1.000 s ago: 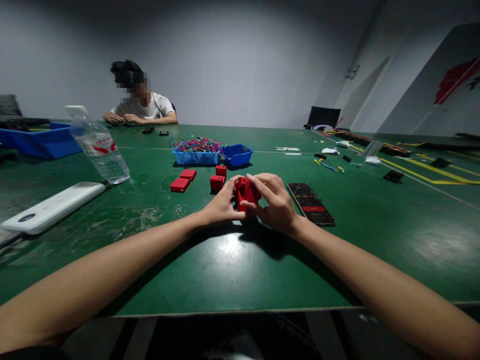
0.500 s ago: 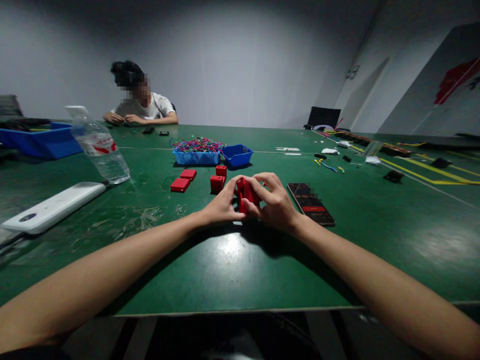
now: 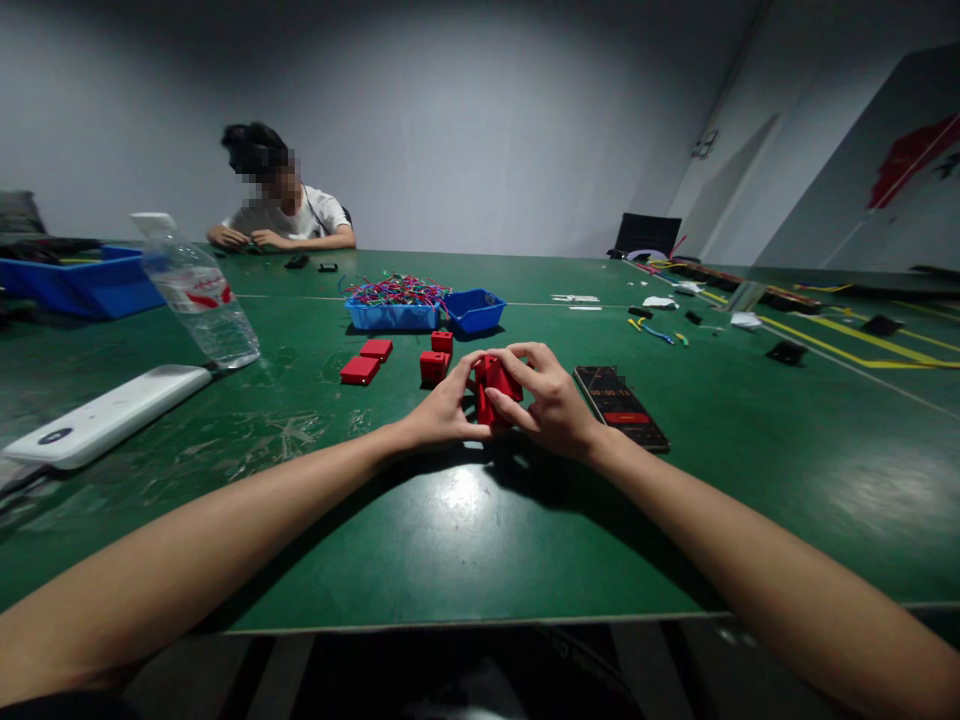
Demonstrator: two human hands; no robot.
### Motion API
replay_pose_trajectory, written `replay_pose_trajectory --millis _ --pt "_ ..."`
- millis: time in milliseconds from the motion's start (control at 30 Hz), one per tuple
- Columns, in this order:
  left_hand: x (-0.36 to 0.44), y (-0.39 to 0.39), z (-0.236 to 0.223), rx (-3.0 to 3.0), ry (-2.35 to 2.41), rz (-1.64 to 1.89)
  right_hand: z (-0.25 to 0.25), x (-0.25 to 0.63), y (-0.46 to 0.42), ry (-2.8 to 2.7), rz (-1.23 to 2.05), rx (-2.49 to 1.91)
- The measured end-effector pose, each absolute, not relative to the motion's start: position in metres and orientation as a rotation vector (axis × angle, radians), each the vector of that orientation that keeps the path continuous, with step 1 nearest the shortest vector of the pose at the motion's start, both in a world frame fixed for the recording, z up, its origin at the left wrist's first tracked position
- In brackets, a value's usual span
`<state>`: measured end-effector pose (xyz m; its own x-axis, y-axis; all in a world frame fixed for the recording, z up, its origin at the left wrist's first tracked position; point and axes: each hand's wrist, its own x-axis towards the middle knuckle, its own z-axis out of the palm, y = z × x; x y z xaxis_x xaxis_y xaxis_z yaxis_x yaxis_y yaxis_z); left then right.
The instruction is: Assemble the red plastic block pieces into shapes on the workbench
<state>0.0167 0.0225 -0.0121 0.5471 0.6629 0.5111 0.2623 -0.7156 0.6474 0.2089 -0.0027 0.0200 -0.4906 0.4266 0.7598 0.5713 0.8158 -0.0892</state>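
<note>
Both hands hold a small red plastic box [image 3: 491, 392] just over the table in front of me. My left hand [image 3: 448, 408] grips its left side, thumb low and fingers at the top. On the other side my right hand [image 3: 553, 403] has its thumb and fingers closed on it; the fingers hide part of the box, and whether it is one piece or two I cannot tell. Beyond my left hand stand red blocks with small holes [image 3: 433, 367]. Flat red square pieces [image 3: 360, 370] lie further left.
Behind the blocks are a blue bin of coloured wires [image 3: 394, 315] and a second blue bin [image 3: 476, 312]. A phone [image 3: 621, 408] lies right of my hand. A water bottle [image 3: 199, 290] and a white power strip [image 3: 112, 412] are at left. Across the table sits a person [image 3: 285, 205].
My right fingers and thumb have shifted slightly on the red box, whose right part now looks turned and shows more of its face. My left hand stays about where it was.
</note>
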Motion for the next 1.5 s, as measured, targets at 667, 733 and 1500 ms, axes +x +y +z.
replay_pose_trajectory --millis 667,733,1500 --pt "0.016 0.026 -0.019 2.292 0.67 1.019 0.01 0.208 -0.001 -2.146 -0.195 -0.626" --pt "0.015 0.026 -0.02 2.251 0.668 1.018 0.009 0.207 -0.003 -2.14 -0.165 -0.648" --pt "0.016 0.022 -0.016 2.285 0.618 1.031 0.003 0.208 0.003 -2.084 0.326 -0.766"
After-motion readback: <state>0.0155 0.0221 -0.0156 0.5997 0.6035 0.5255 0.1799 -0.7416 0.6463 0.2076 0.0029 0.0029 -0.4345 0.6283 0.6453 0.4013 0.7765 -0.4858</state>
